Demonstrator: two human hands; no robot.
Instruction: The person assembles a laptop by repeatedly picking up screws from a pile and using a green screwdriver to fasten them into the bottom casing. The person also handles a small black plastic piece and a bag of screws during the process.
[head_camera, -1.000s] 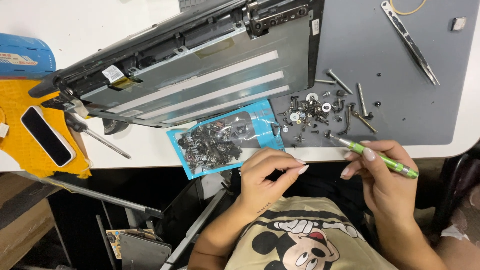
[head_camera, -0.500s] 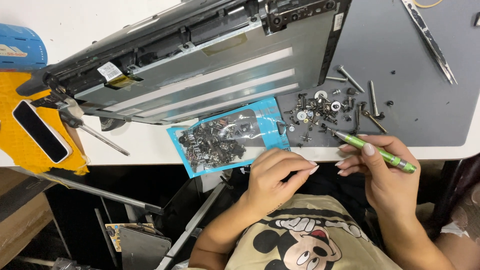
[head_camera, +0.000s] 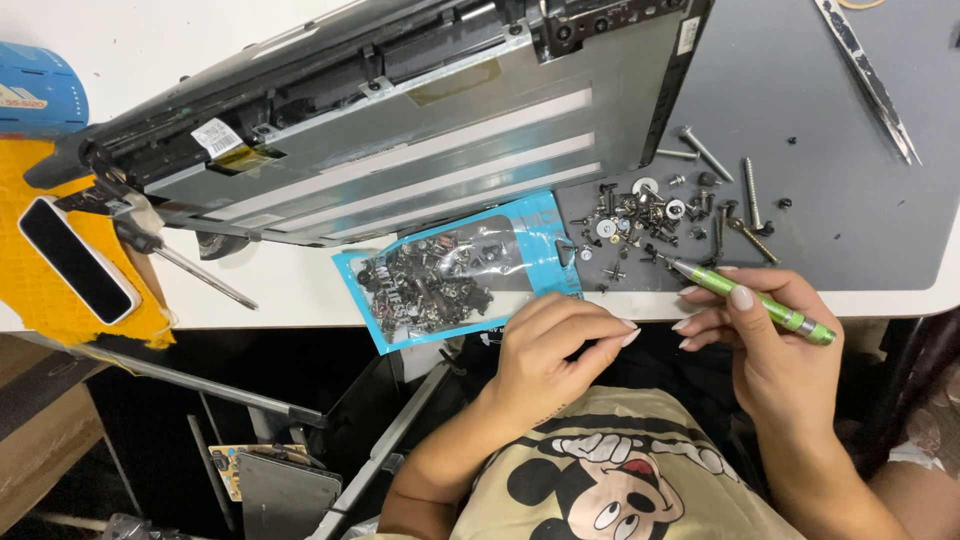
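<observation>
Bare forearms, left hand and right hand with long pale-polished nails on the fingers, beige cartoon-mouse print shirt, no sleeves visible

A white tabletop fills the top part of the view. A dark grey mat lies on its right side and reaches close to the front edge. The light is bright and even, with soft shadows. Under the tabletop it is dark. A grey metal bar slants across down there. A brown cardboard box sits at the bottom left. Flat grey metal parts and a small yellow board lie on the dark floor.
</observation>
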